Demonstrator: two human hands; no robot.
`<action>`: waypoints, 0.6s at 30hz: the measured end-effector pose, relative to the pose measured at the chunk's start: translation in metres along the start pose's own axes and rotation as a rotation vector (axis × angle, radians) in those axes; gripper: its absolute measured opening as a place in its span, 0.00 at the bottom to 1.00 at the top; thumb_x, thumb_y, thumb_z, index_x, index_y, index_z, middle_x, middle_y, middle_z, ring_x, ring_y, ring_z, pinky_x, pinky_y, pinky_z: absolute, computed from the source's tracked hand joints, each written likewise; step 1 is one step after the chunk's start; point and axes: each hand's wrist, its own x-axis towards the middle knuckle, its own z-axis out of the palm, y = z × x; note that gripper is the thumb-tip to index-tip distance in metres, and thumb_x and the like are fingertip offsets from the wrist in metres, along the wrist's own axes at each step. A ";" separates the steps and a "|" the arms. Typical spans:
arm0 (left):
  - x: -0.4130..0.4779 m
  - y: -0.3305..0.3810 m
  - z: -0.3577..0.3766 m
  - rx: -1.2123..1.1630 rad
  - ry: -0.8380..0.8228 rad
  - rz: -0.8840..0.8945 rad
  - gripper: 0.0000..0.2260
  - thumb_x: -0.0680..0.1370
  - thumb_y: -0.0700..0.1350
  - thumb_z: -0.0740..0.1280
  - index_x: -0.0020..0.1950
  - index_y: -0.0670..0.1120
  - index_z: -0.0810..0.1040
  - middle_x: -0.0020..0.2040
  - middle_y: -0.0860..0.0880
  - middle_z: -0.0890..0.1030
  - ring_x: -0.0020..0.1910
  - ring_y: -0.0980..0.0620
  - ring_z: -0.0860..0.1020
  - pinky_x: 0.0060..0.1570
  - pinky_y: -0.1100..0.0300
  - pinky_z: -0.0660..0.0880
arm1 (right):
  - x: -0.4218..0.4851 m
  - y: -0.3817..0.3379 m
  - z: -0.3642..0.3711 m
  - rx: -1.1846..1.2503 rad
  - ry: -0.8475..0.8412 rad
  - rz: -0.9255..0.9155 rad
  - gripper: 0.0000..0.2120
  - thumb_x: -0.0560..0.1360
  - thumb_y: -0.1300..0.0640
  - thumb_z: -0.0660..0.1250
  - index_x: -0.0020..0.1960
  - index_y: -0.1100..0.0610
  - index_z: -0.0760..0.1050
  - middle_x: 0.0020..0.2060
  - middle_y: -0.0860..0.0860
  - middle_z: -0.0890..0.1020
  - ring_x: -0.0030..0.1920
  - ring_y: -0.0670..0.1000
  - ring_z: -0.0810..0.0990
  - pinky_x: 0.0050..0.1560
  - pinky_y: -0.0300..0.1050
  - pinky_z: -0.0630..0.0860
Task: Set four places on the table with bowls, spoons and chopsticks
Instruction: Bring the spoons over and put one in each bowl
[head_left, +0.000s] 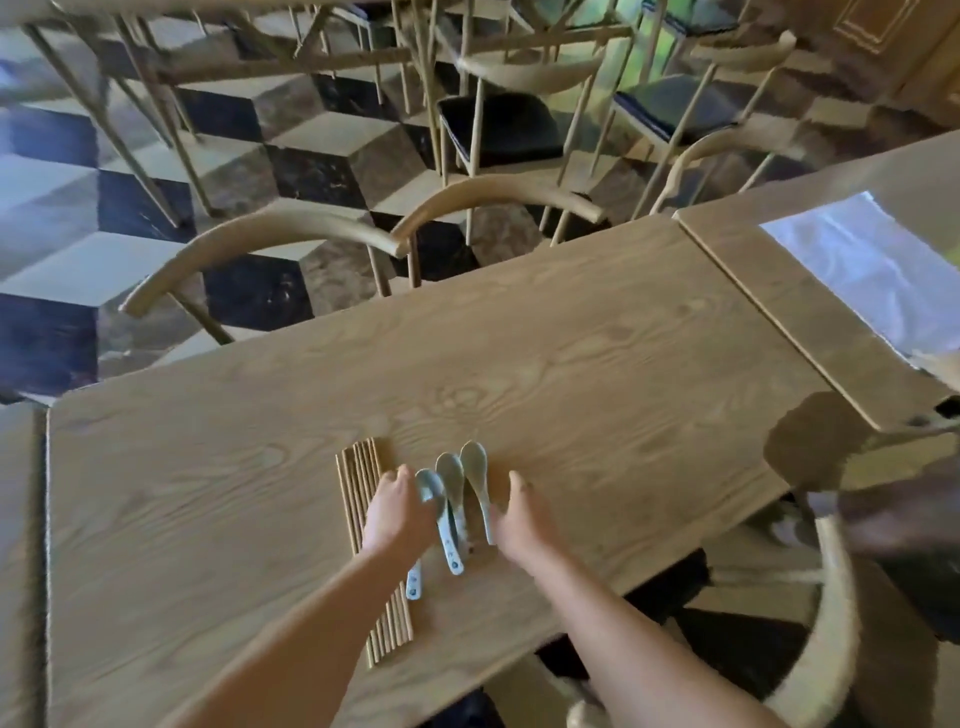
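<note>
A wooden table (571, 338) fills the middle of the head view, with curved-back chairs (260, 228) drawn up along its far edge over a floor of dark and pale cube-patterned tiles (311, 156). Toward the near-left part of the tabletop lies a bundle of chopsticks (356, 483), side by side and flat on the wood, running from the middle of the table back toward the person. The left hand (397, 512) rests partly over this bundle, palm down, its fingers lying against the leftmost of the ceramic spoons (452, 493); whether it has closed on that spoon or merely touches it cannot be told. The spoons lie just beside the chopsticks, bowls pointing away from the person, handles toward them, slightly fanned and overlapping; three bowls show clearly, and a further handle pokes out beneath the left wrist. The right hand (522, 517) sits just right of the spoons, fingers loosely extended and touching the edge of the rightmost one, not clenched around anything. Farther right, a second table (810, 312) butts against the first, bearing a shiny pale sheet (872, 270).
</note>
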 end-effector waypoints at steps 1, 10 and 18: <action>0.006 0.003 0.001 0.036 -0.018 -0.017 0.13 0.76 0.45 0.66 0.59 0.43 0.72 0.55 0.43 0.74 0.48 0.44 0.76 0.43 0.54 0.72 | 0.013 -0.002 0.000 -0.003 -0.024 -0.002 0.32 0.77 0.49 0.63 0.76 0.60 0.58 0.71 0.59 0.69 0.71 0.58 0.68 0.69 0.49 0.67; 0.037 0.013 0.014 0.129 -0.069 -0.074 0.11 0.75 0.40 0.68 0.57 0.43 0.75 0.52 0.43 0.80 0.50 0.43 0.80 0.43 0.55 0.73 | 0.057 -0.023 0.012 -0.003 -0.056 -0.099 0.22 0.75 0.51 0.66 0.68 0.54 0.71 0.59 0.58 0.79 0.61 0.58 0.76 0.60 0.47 0.72; 0.043 0.026 0.019 -0.537 -0.109 -0.477 0.04 0.69 0.40 0.72 0.39 0.48 0.81 0.40 0.46 0.84 0.39 0.46 0.85 0.37 0.53 0.84 | 0.049 -0.025 0.012 -0.016 -0.184 -0.186 0.16 0.70 0.54 0.69 0.57 0.55 0.75 0.52 0.55 0.82 0.55 0.58 0.78 0.50 0.46 0.71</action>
